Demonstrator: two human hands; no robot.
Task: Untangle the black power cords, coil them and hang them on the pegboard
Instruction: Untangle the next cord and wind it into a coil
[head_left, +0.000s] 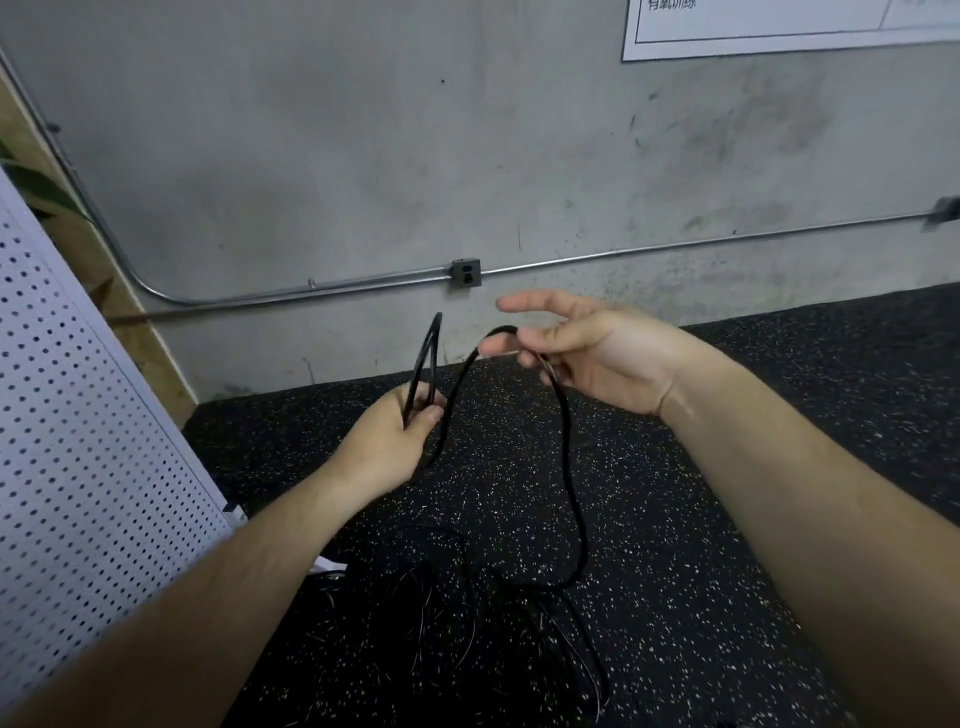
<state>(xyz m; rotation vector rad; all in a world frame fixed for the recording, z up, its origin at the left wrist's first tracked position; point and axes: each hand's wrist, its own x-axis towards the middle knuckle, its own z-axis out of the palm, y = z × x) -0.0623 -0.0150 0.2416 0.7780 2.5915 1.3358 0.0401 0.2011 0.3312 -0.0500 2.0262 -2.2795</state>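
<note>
My left hand (397, 436) grips a small coil of black power cord (427, 358), whose loops stand up above my fist. From there the cord arches up to my right hand (587, 353), which pinches it between thumb and lower fingers while the index finger points out straight. Below my right hand the cord hangs down in a long curve (576, 509) to a tangle of black cords (467, 608) lying on the floor between my forearms. The white pegboard (78, 467) stands at the left edge.
The floor is black speckled rubber matting (727, 545). A grey concrete wall (467, 156) rises behind, with a metal conduit and a junction box (466, 272) low on it. A white poster (779, 26) hangs at the top right. Green leaves show at the far left.
</note>
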